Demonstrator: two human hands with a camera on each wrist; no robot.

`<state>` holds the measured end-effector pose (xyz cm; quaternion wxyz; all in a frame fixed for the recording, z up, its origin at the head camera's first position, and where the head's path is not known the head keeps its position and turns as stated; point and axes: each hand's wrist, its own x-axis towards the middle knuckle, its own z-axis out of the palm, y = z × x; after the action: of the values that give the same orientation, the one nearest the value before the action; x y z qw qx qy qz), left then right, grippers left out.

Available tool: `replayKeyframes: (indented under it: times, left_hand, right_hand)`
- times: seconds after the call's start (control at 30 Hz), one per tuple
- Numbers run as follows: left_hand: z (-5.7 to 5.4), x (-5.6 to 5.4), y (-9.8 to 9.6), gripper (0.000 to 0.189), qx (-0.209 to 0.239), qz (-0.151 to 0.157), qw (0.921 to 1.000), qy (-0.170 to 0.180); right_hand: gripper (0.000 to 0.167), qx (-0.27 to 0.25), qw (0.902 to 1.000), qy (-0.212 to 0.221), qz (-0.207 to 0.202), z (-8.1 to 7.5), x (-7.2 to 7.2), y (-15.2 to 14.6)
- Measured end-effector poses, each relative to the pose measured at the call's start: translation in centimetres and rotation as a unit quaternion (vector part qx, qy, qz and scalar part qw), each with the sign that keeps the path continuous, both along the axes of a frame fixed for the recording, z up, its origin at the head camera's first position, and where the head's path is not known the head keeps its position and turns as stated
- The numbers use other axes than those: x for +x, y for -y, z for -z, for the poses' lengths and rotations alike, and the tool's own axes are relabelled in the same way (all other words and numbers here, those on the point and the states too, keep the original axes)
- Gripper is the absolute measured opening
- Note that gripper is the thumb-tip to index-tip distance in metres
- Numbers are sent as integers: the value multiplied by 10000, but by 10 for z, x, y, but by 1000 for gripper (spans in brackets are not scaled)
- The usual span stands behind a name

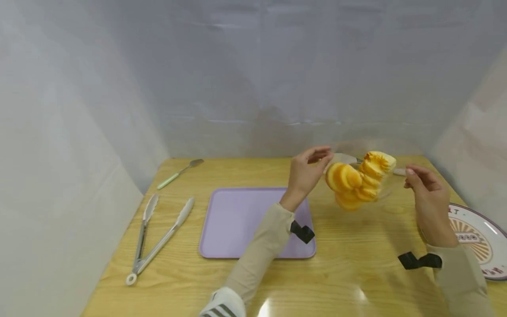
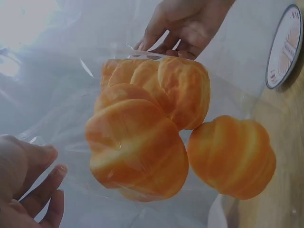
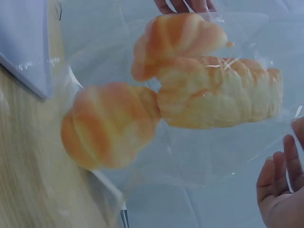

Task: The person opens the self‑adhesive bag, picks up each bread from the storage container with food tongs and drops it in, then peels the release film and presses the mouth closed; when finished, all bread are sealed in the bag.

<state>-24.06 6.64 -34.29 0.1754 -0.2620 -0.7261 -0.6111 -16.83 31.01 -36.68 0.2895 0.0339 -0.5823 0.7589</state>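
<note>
A clear plastic bag hangs above the table with three golden breads inside. One is a ridged loaf; the others are rounded rolls, one roll against the loaf and another roll beside it. My left hand pinches the bag's left edge between thumb and fingers. At the opposite edge, my right hand pinches the film the same way. The bag is see-through, so its exact outline is hard to make out.
A purple tray lies left of the bag. Metal tongs rest spread at the left, with a green-handled spreader behind them. A printed plate sits at the right edge. Behind the bag lies a knife, partly hidden.
</note>
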Motion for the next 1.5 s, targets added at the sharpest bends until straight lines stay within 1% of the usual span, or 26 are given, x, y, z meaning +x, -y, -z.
replayKeyframes:
  times: [0.07,0.1,0.17,0.23,0.27,0.33,0.37,0.43,0.5,0.57,0.6,0.67,0.73,0.77,0.83,0.9,1.03,1.07,1.13,1.17,1.23,1.3,1.37,1.4,1.47,1.5]
  left_hand:
    - [8,0,-2,23,299,272,9986,351]
    - [13,1,-3,23,459,435,9962,593]
    - [26,2,-5,24,622,704,9901,1046]
    - [40,4,-7,24,696,896,9829,1447]
    - [46,5,-7,24,716,944,9803,1578]
    - [58,6,-7,23,657,940,9779,1748]
    - [59,9,-7,24,615,930,9771,1814]
    - [67,9,-8,23,622,912,9774,1802]
    - [72,9,-9,25,688,984,9768,1773]
    - [71,11,-11,25,878,1076,9759,1682]
    - [72,9,-12,25,987,1097,9763,1582]
    - [63,10,-13,24,1176,1131,9760,1445]
    - [53,12,-13,24,1332,1051,9775,1252]
    - [49,12,-14,25,1396,1027,9777,1183]
    - [46,13,-15,26,1439,996,9777,1158]
    - [48,14,-15,26,1395,952,9772,1286]
    - [63,19,-13,25,1168,937,9748,1655]
    - [66,21,-11,26,1125,998,9736,1718]
    - [67,29,-7,27,1088,1174,9706,1796]
    - [67,34,-4,28,998,1248,9710,1777]
    - [65,44,1,26,725,1312,9741,1694]
    - [61,53,5,20,499,1274,9799,1454]
    - [62,57,5,16,363,1199,9839,1274]
    - [62,58,4,15,391,1177,9842,1262]
    - [64,59,1,15,651,1153,9827,1292]
    - [67,58,-1,16,809,1158,9795,1434]
  right_hand:
    - [15,-184,9997,-149,54,5,2,-2]
    - [15,-111,9998,-178,60,9,4,-3]
    - [17,88,9999,-113,16,19,9,-5]
    - [18,321,9995,74,-23,30,14,-6]
    - [20,379,9992,34,-81,36,15,-6]
    - [21,326,9993,-107,-175,45,17,-6]
    - [21,268,9991,-213,-231,49,17,-5]
    - [21,95,9983,-461,-357,54,17,-4]
    - [22,9,9966,-707,-426,56,16,-1]
    - [22,-48,9943,-998,-382,54,16,2]
    - [21,-48,9933,-1129,-259,51,15,4]
    - [18,-98,9901,-1398,-20,44,13,7]
    - [14,-222,9869,-1587,174,36,11,10]
    - [13,-353,9849,-1685,164,34,10,11]
    - [13,-484,9847,-1668,134,32,9,14]
    - [13,-738,9845,-1587,-67,35,11,17]
    - [16,-1134,9843,-1330,-226,47,17,23]
    - [15,-1250,9829,-1327,-248,50,18,23]
    - [15,-1278,9831,-1297,-183,52,19,25]
    - [14,-1352,9818,-1314,-212,52,20,26]
    - [14,-1308,9831,-1273,-168,52,20,28]
    - [13,-1277,9835,-1267,-183,52,19,29]
    - [15,-1215,9847,-1236,-188,52,19,31]
    - [16,-1186,9854,-1203,-200,54,20,31]
    - [20,-1066,9872,-1151,-269,58,22,32]
    - [21,-985,9888,-1090,-252,61,24,32]
